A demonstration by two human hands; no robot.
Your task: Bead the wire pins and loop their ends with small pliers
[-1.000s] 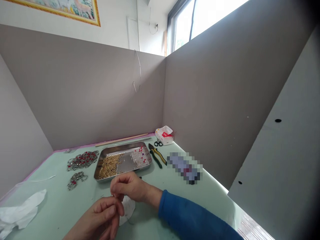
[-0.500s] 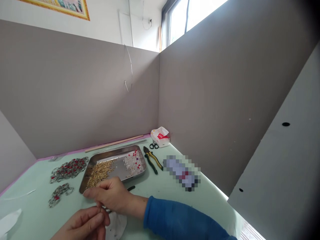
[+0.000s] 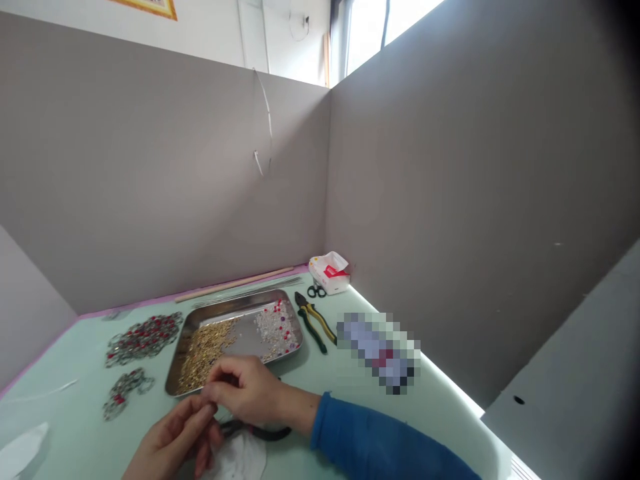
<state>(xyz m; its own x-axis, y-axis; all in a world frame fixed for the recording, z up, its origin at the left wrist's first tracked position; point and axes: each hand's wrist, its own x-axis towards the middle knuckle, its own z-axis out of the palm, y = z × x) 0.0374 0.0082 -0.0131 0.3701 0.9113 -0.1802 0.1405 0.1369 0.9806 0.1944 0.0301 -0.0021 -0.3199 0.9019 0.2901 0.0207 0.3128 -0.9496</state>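
More of the black-handled tool (image 3: pixel 273 435) shows while right hand (image 3: pixel 250 393) and left hand (image 3: pixel 173 437) pinch together, seemingly for fine fingerwork, contents indiscernible

Gold beads (image 3: pixel 205 350) in metal tray (image 3: pixel 246 337)

Bright blue long sleeve (image 3: pixel 390 437), snug cuff, bare hands

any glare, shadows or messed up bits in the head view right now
Head view: window blown out white; diagonal shadow across the back partition; dark vignetting at the upper right; blocky pixelated patch beside the pliers, hiding what lies there.
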